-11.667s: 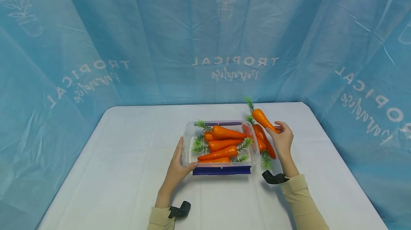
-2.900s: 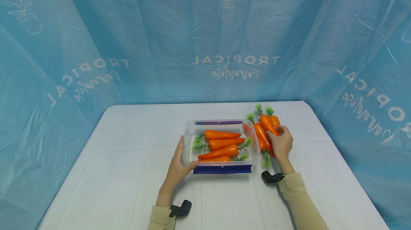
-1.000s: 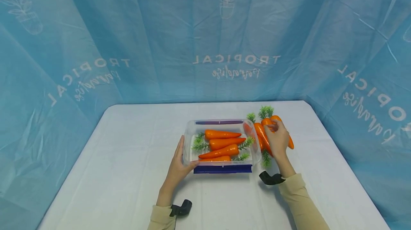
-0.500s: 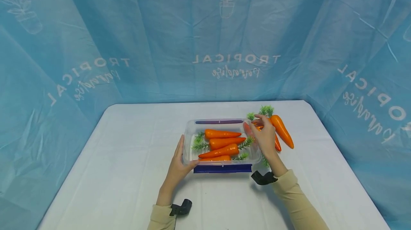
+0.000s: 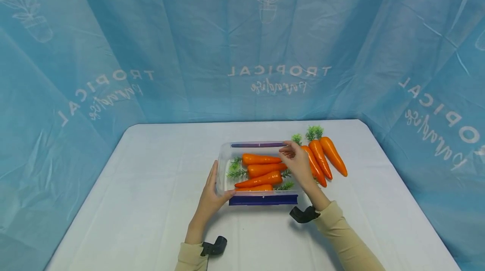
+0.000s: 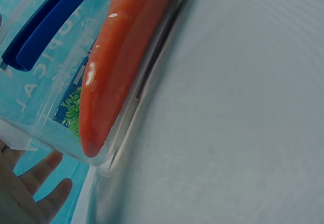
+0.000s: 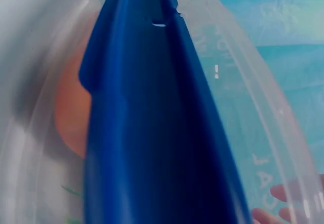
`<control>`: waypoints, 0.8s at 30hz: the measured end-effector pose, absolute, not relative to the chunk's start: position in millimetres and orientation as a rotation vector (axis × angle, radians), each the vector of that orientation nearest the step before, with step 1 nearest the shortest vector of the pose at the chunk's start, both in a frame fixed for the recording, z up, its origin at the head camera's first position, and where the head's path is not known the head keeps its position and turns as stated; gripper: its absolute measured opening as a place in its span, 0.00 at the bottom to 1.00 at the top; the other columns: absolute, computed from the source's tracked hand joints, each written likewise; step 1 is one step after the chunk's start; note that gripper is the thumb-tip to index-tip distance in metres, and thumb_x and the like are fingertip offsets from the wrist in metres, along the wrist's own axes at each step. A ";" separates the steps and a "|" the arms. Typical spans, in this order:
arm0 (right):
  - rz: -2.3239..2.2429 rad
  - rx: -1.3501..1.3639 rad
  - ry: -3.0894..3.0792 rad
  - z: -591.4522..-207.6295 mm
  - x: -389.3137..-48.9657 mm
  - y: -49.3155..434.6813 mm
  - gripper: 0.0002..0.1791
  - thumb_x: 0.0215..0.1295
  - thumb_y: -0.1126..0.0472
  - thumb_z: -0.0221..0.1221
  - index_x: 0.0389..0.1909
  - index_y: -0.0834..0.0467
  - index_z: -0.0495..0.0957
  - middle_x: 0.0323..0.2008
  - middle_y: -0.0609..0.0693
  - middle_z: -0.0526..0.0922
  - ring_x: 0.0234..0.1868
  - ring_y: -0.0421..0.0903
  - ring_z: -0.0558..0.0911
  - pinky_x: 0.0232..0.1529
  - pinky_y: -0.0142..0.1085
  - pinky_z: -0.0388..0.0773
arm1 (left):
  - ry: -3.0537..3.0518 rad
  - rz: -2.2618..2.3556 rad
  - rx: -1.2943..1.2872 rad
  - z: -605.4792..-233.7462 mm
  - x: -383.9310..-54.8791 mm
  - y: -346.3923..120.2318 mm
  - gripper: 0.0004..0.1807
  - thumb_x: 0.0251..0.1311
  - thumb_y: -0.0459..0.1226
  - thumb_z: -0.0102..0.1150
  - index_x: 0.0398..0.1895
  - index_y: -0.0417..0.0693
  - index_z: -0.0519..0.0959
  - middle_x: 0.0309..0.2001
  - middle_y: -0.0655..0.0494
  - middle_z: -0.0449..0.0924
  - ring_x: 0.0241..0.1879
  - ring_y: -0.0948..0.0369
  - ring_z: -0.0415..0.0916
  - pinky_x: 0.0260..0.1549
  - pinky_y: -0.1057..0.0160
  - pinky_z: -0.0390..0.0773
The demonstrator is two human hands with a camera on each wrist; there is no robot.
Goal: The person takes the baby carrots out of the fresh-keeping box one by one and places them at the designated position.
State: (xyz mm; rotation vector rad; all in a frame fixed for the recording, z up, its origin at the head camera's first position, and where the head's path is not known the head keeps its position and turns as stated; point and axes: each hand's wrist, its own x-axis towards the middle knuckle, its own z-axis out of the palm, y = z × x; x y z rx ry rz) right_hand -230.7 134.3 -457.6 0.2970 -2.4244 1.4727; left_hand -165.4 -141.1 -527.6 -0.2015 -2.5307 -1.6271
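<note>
4 carrots (image 5: 264,171) lying in clear box (image 5: 250,193) | left hand (image 5: 210,193) touching it, fingers pretty straight | right hand (image 5: 298,163) hovering above, fingers loosely curled

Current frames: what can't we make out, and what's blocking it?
Head view: right end of the clear plastic, blue-latched container, partly covered by the right hand; any contact there unclear.
Left wrist view: far end of the glossy, tapered orange carrot, cut off by the top edge; left hand, cut off by the left and bottom edges.
Right wrist view: most of a rounded orange shape, hidden behind the long blue plastic latch.
</note>
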 end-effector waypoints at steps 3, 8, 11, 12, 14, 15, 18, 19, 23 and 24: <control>1.463 0.326 -2.448 -459.5 -231.9 130.9 0.19 0.60 0.66 0.61 0.52 0.65 0.75 0.39 0.60 0.84 0.39 0.53 0.82 0.43 0.40 0.82 | -2.527 -1.624 -0.206 -528.6 -165.7 -141.4 0.56 0.49 0.46 0.68 0.77 0.61 0.42 0.77 0.53 0.43 0.76 0.47 0.44 0.69 0.37 0.49; 1.506 0.358 -2.484 -461.5 -233.9 129.1 0.20 0.59 0.67 0.63 0.53 0.66 0.75 0.38 0.61 0.84 0.38 0.54 0.83 0.41 0.39 0.82 | -2.526 -1.624 -0.208 -529.7 -166.1 -141.6 0.56 0.49 0.44 0.68 0.77 0.61 0.42 0.77 0.53 0.43 0.76 0.48 0.44 0.69 0.37 0.49; 1.531 0.392 -2.518 -463.8 -234.2 130.3 0.20 0.58 0.68 0.63 0.52 0.65 0.76 0.38 0.61 0.85 0.37 0.53 0.83 0.39 0.30 0.80 | -2.522 -1.627 -0.216 -528.3 -165.5 -140.8 0.56 0.49 0.43 0.68 0.77 0.61 0.42 0.77 0.52 0.42 0.75 0.46 0.44 0.68 0.36 0.49; 1.538 0.409 -2.528 -465.0 -234.1 130.8 0.20 0.57 0.69 0.64 0.52 0.65 0.76 0.37 0.61 0.85 0.36 0.53 0.83 0.38 0.28 0.79 | -2.522 -1.627 -0.216 -528.3 -165.5 -140.5 0.56 0.49 0.43 0.68 0.77 0.61 0.41 0.77 0.52 0.42 0.75 0.46 0.44 0.68 0.36 0.50; 1.536 0.452 -2.547 -467.5 -234.1 131.9 0.20 0.57 0.69 0.64 0.52 0.63 0.76 0.37 0.61 0.85 0.36 0.52 0.83 0.37 0.26 0.79 | -2.524 -1.622 -0.217 -527.9 -165.4 -140.1 0.56 0.49 0.43 0.68 0.77 0.62 0.41 0.77 0.52 0.43 0.75 0.46 0.44 0.68 0.36 0.50; 1.533 0.485 -2.550 -468.9 -234.3 132.2 0.21 0.57 0.69 0.64 0.52 0.64 0.76 0.37 0.61 0.85 0.35 0.51 0.83 0.37 0.26 0.79 | -2.525 -1.618 -0.218 -527.9 -165.3 -140.1 0.56 0.49 0.43 0.68 0.76 0.62 0.41 0.77 0.52 0.43 0.75 0.47 0.44 0.68 0.36 0.51; 1.500 0.549 -2.576 -471.6 -234.8 132.5 0.22 0.56 0.69 0.64 0.53 0.63 0.75 0.36 0.59 0.86 0.35 0.50 0.83 0.36 0.28 0.81 | -2.521 -1.614 -0.219 -528.0 -165.4 -140.2 0.56 0.49 0.43 0.68 0.76 0.62 0.41 0.77 0.52 0.43 0.75 0.47 0.44 0.68 0.37 0.51; 1.482 0.564 -2.592 -472.0 -235.1 132.3 0.22 0.55 0.70 0.65 0.53 0.63 0.75 0.36 0.59 0.86 0.35 0.50 0.83 0.37 0.30 0.82 | -2.518 -1.612 -0.224 -527.6 -165.1 -140.2 0.56 0.49 0.43 0.68 0.77 0.62 0.41 0.77 0.51 0.43 0.75 0.46 0.44 0.68 0.37 0.51; 1.460 0.583 -2.694 -473.0 -235.2 130.5 0.25 0.54 0.69 0.65 0.55 0.64 0.74 0.36 0.58 0.86 0.36 0.50 0.84 0.40 0.37 0.84 | -2.511 -1.622 -0.224 -526.6 -164.2 -140.6 0.56 0.49 0.42 0.69 0.77 0.61 0.41 0.77 0.50 0.42 0.75 0.45 0.44 0.68 0.36 0.51; 1.458 0.583 -2.724 -473.1 -235.2 130.0 0.25 0.55 0.69 0.65 0.55 0.63 0.74 0.36 0.57 0.86 0.37 0.50 0.84 0.41 0.38 0.84 | -2.515 -1.625 -0.213 -526.6 -164.1 -140.7 0.56 0.49 0.42 0.69 0.77 0.62 0.41 0.77 0.51 0.43 0.75 0.46 0.44 0.68 0.36 0.51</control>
